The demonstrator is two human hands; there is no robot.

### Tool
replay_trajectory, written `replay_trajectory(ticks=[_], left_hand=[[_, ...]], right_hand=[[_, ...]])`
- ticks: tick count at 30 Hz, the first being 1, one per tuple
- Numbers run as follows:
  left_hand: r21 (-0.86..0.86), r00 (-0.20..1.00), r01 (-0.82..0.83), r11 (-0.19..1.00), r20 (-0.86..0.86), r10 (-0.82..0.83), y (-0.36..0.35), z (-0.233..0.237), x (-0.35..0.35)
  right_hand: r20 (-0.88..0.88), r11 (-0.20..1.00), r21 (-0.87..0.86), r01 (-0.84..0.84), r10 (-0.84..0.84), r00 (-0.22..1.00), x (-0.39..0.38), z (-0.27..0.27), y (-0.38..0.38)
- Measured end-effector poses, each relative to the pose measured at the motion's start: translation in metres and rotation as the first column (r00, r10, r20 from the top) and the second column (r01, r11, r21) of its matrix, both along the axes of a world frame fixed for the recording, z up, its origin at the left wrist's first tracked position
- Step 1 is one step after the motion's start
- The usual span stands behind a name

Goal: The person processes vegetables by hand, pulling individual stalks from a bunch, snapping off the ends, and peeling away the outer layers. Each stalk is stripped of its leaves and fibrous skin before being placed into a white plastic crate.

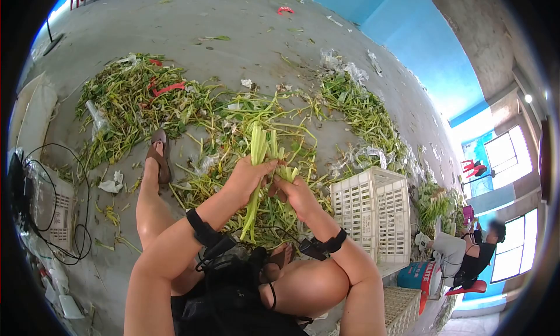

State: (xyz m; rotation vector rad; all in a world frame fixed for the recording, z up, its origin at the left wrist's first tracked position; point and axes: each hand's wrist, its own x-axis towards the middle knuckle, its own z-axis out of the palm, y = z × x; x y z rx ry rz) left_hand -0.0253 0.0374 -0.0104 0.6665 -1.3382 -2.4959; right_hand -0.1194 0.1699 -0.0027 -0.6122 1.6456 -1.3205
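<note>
Close in front of me, both hands meet around a bunch of pale green stalks [257, 146] that look like celery. My left hand [249, 176] is closed around the longer stalks, whose ends stick up above the fist and hang down below it. Fingers of my right hand [296, 196] are closed on shorter stalk pieces [286, 173] right beside the left fingers. The fingertips of both hands partly hide each other. Under the hands lies a heap of loose stems and leaves [227, 126] on the floor.
A white slatted plastic crate [370, 213] stands right of my right hand, with another crate [402, 310] below it. More trimmings [134, 114] lie at left and a pile [361, 108] at right. Black cables [84, 219] loop at far left. A seated person [475, 257] is at right.
</note>
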Motion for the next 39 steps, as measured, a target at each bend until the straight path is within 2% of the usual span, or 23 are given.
replay_trajectory(ticks=[4, 7, 10, 13, 17, 20, 22, 23, 25, 28, 31, 37, 39], left_hand=[[0.027, 0.991, -0.130, 0.991, 0.002, 0.130, -0.008, 0.005, -0.001], [0.034, 0.991, -0.136, 0.990, -0.018, 0.136, -0.016, 0.007, 0.001], [-0.009, 1.000, 0.017, 1.000, 0.009, -0.017, -0.014, 0.009, 0.005], [0.033, 0.996, 0.088, 0.996, -0.003, -0.088, 0.000, 0.008, 0.005], [-0.001, 0.991, 0.135, 0.991, -0.020, -0.135, 0.001, 0.004, 0.005], [-0.113, 0.988, 0.155, 0.981, 0.030, -0.152, 0.000, 0.003, 0.003], [-0.248, 0.979, 0.204, 0.947, 0.080, -0.190, 0.001, 0.011, 0.005], [-0.313, 0.973, 0.229, 0.922, 0.107, -0.205, 0.001, 0.014, 0.005], [-0.288, 0.964, 0.266, 0.920, 0.107, -0.245, 0.003, 0.016, 0.006], [-0.276, 0.957, 0.288, 0.917, 0.110, -0.268, 0.007, 0.018, 0.007], [-0.255, 0.952, 0.305, 0.918, 0.096, -0.290, 0.006, 0.013, 0.006], [-0.269, 0.954, 0.301, 0.915, 0.096, -0.285, 0.006, 0.010, 0.005], [-0.285, 0.951, 0.308, 0.907, 0.105, -0.290, 0.006, 0.008, 0.005]], right_hand=[[0.016, 0.997, 0.055, -0.054, 0.053, 0.998, -0.002, 0.007, 0.001], [-0.024, 0.999, 0.012, 0.048, -0.048, 0.999, -0.005, 0.004, 0.005], [0.016, 0.951, -0.156, 0.265, -0.266, 0.964, -0.007, 0.007, 0.002], [0.118, 0.925, -0.158, 0.345, -0.329, 0.937, -0.004, 0.015, 0.001], [0.125, 0.907, -0.200, 0.371, -0.352, 0.928, -0.002, 0.019, 0.002], [0.127, 0.880, -0.235, 0.412, -0.392, 0.911, -0.008, 0.014, 0.005], [0.119, 0.859, -0.262, 0.441, -0.425, 0.897, -0.015, 0.012, 0.007], [0.122, 0.861, -0.265, 0.434, -0.417, 0.901, -0.016, 0.011, 0.007], [0.132, 0.864, -0.273, 0.424, -0.403, 0.906, -0.016, 0.009, 0.007], [0.313, 0.882, -0.176, 0.437, -0.371, 0.874, -0.010, 0.011, 0.006], [0.324, 0.900, -0.223, 0.375, -0.294, 0.899, -0.004, 0.015, 0.004], [0.326, 0.909, -0.235, 0.345, -0.260, 0.909, -0.003, 0.012, 0.005], [0.228, 0.924, -0.241, 0.297, -0.243, 0.943, -0.005, 0.010, 0.004]])
